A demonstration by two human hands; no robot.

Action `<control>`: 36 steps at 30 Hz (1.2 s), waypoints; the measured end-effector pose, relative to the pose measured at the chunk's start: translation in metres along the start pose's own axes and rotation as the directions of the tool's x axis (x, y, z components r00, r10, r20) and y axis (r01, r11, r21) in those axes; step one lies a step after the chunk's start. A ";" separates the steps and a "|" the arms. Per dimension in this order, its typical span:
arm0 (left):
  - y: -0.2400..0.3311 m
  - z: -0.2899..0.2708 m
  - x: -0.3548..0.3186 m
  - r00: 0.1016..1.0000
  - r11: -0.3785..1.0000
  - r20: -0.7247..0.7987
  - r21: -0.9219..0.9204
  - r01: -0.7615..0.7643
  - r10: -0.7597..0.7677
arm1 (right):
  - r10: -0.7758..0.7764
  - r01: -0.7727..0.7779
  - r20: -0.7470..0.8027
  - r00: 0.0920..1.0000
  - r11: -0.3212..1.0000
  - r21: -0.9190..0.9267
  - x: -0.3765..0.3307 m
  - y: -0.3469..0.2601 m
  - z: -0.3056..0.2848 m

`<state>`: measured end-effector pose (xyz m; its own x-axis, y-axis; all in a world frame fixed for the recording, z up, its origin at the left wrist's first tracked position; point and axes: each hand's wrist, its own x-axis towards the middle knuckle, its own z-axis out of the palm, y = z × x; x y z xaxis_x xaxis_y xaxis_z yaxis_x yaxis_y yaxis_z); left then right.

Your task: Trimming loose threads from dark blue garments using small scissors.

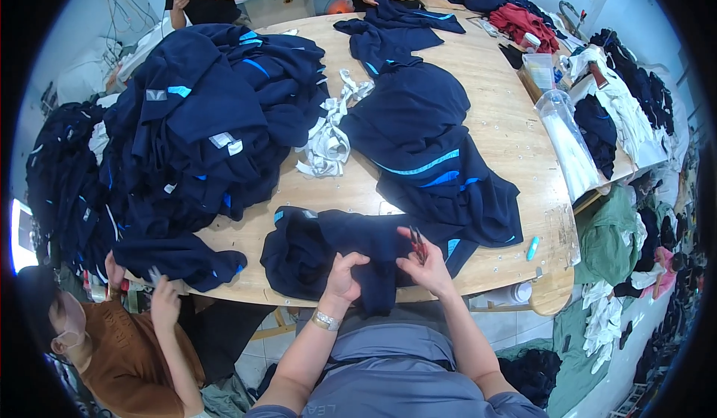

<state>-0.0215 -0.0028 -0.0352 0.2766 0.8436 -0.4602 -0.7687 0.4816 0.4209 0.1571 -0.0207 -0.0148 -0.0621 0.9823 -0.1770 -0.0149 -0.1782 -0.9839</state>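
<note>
A navy garment [314, 235] with light-blue tabs is spread at the table's near edge, part of it hanging over. My left hand [345, 277] is closed at its near part, thumb lying across and the other fingers partly hidden in the cloth. In my right hand [426, 270] is a pair of small snips [418, 250] with red handles and dark blades pointing up and away. That hand is over the garment's right part, a short way from my left hand.
Navy garments heap high [216, 104] at left, and more [418, 119] stretch up the middle beside white fabric scraps [328, 145]. A turquoise cutter-like tool [532, 248] lies at right. A co-worker in brown [127, 351] works close at my left; two people stand across the table.
</note>
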 end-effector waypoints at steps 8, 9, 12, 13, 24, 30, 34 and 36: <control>0.008 -0.007 0.004 0.938 0.962 0.327 0.200 -0.186 0.113 | -0.174 0.200 -0.466 0.868 0.980 0.006 0.020 0.006 -0.023; 0.009 -0.002 0.003 0.940 0.962 0.321 0.198 -0.188 0.117 | -0.211 0.228 -0.510 0.834 0.973 -0.029 0.023 0.001 -0.027; -0.001 0.006 -0.001 0.946 0.927 0.304 0.309 -0.213 0.115 | -0.367 0.287 -0.504 0.782 0.930 -0.231 0.025 -0.010 -0.028; -0.010 -0.002 0.003 0.963 0.916 0.261 0.367 -0.161 0.064 | -0.396 0.295 -0.491 0.776 0.916 -0.271 0.023 -0.016 -0.024; -0.004 -0.033 -0.004 0.973 0.864 -0.040 0.452 0.222 -0.229 | -0.347 0.291 0.144 0.927 0.419 -0.860 0.011 0.028 -0.001; 0.029 -0.037 -0.001 0.987 0.980 -0.134 0.190 -0.062 0.088 | -0.370 0.358 0.199 0.907 0.432 -0.828 0.012 0.021 -0.006; 0.025 -0.025 0.008 0.965 0.973 -0.206 0.192 -0.125 0.164 | -0.348 0.347 0.231 0.909 0.321 -0.881 0.006 0.022 -0.006; 0.025 -0.026 0.011 0.967 0.976 -0.155 0.106 -0.189 0.204 | -0.409 0.359 0.213 0.888 0.325 -0.875 0.003 0.026 -0.011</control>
<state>-0.0524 0.0125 -0.0504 0.0208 0.8768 -0.4805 -0.7413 0.3360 0.5810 0.1679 -0.0215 -0.0408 -0.2611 0.9323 0.2504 0.8458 0.3460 -0.4060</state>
